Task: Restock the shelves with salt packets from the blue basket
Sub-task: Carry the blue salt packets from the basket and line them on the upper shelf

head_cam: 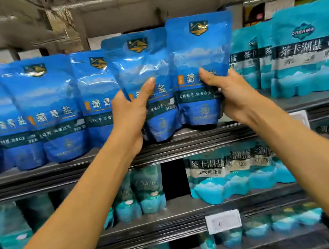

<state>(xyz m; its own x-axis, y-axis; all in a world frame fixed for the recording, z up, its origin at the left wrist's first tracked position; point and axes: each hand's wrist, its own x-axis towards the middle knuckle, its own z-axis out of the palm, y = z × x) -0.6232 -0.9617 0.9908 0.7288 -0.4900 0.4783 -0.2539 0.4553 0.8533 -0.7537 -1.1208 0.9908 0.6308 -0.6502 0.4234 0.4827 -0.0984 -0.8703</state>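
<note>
On the top shelf (183, 142), the left hand (130, 116) grips one blue salt packet (140, 68), thumb across its front. Just right of it, the right hand (234, 97) grips a second blue packet (201, 50). Both stand upright on the shelf, blue stock to their left, teal packets (308, 49) to their right.

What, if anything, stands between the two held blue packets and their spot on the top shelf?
Nothing visible. The left hand holds one blue packet and the right hand another, both already at the top shelf edge, in the gap between the blue row and the teal packets.
</note>
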